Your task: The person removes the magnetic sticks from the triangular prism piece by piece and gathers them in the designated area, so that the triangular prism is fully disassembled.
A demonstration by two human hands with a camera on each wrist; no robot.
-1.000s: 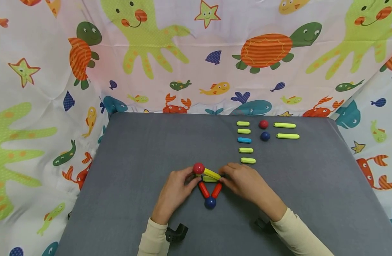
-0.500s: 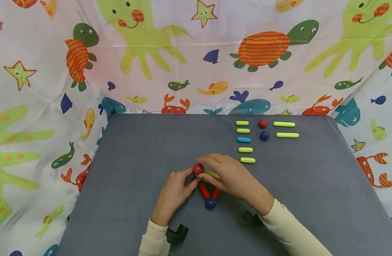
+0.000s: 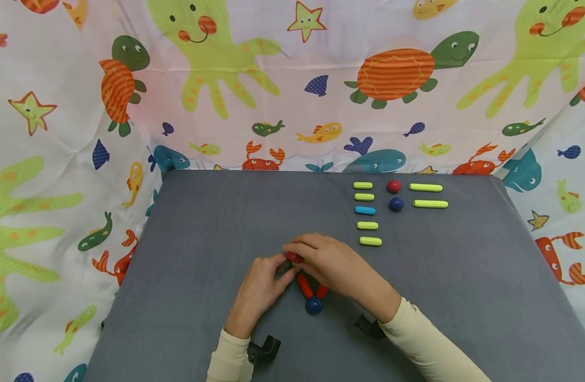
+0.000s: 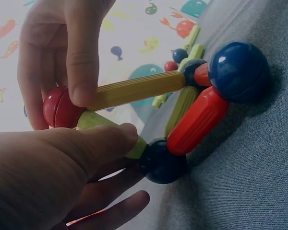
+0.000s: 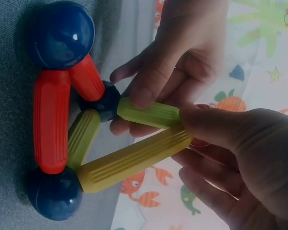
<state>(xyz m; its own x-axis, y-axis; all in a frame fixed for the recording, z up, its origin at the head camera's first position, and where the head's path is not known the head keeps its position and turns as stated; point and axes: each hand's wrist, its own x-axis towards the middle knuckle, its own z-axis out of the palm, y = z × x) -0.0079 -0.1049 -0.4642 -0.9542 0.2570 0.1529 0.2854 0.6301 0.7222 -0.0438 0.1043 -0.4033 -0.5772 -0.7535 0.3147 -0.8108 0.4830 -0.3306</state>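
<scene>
A small frame of magnetic sticks and balls stands on the grey table. Its base joins blue balls (image 3: 313,305) with two red sticks (image 5: 52,122) and a green stick (image 5: 83,136). From two of those balls a yellow stick (image 4: 137,90) and a light green stick (image 5: 156,115) slope up to a red ball (image 4: 60,109). My left hand (image 3: 258,289) pinches the light green stick between thumb and fingers. With thumb and fingertips my right hand (image 3: 342,265) holds the red ball, partly hiding it, where the yellow stick's upper end meets it.
Toward the back right lie short yellow-green sticks (image 3: 367,225), one blue stick (image 3: 365,210), a loose red ball (image 3: 394,186), a loose blue ball (image 3: 396,204) and two longer yellow-green sticks (image 3: 430,203). A patterned cloth (image 3: 283,74) hangs behind the table (image 3: 216,223).
My right hand has moved left from the yellow stick's lower end to the red ball and closed its fingers around it. My left hand stays in place.
</scene>
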